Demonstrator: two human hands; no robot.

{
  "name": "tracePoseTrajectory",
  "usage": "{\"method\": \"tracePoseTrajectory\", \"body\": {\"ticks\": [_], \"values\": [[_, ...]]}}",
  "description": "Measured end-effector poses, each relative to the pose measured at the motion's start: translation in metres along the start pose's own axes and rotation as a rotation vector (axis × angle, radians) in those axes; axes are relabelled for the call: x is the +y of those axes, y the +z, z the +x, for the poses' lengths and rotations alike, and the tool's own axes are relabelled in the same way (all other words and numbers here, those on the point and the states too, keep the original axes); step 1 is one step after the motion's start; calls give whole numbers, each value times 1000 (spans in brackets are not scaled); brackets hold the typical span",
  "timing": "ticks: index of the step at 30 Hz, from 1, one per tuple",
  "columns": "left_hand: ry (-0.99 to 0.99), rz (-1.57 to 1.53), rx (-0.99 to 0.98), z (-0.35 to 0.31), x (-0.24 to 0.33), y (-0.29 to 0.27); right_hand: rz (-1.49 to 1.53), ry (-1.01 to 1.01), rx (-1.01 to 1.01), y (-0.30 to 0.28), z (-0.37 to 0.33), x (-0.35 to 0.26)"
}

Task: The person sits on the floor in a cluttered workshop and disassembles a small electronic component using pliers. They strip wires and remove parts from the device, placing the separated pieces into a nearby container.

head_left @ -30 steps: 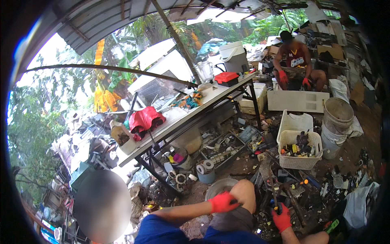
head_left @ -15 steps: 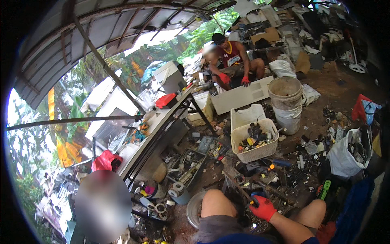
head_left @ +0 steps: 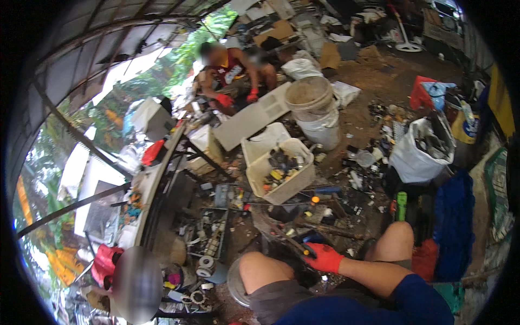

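Note:
My right hand (head_left: 325, 258), in a red glove, is in front of my bent knees, its fingers closed round the near end of a long thin stick-like tool (head_left: 287, 236). A small yellow end (head_left: 306, 252) shows beside the fingers; the tool's exact kind is not clear. Just beyond the hand lies a dark blue object (head_left: 313, 238), partly covered by it. Dark scrap and a low block-like support surround the tool's far end. Of my left hand, only a small red patch (head_left: 236, 323) at the lower edge may show; its fingers are hidden.
A cream basket (head_left: 290, 187) of small scrap stands ahead, near stacked buckets (head_left: 311, 100). White sack (head_left: 420, 157) and green-handled tool (head_left: 401, 206) are on the right. A long table (head_left: 157, 189) runs along the left. Another person in red gloves (head_left: 223, 100) handles a pale panel (head_left: 252, 116).
The view has swung right, so the surroundings shift left in the picture. My right hand keeps its grip on the stick-like tool. A red patch has appeared at the lower edge.

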State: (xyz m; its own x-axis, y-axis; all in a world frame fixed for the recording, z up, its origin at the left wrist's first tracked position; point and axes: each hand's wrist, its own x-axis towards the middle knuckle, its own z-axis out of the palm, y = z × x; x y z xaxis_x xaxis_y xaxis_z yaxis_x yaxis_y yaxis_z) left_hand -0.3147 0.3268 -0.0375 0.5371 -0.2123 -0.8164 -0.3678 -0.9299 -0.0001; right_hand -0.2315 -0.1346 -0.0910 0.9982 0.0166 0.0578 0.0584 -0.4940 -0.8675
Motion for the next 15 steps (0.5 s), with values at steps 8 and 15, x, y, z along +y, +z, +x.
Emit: {"method": "tracePoseTrajectory", "body": {"ticks": [8, 15], "values": [[187, 268, -474, -47, 126, -149, 44, 59, -128, -29, -6, -20], [416, 197, -395, 13, 103, -130, 117, 44, -106, -14, -1, -27]]}}
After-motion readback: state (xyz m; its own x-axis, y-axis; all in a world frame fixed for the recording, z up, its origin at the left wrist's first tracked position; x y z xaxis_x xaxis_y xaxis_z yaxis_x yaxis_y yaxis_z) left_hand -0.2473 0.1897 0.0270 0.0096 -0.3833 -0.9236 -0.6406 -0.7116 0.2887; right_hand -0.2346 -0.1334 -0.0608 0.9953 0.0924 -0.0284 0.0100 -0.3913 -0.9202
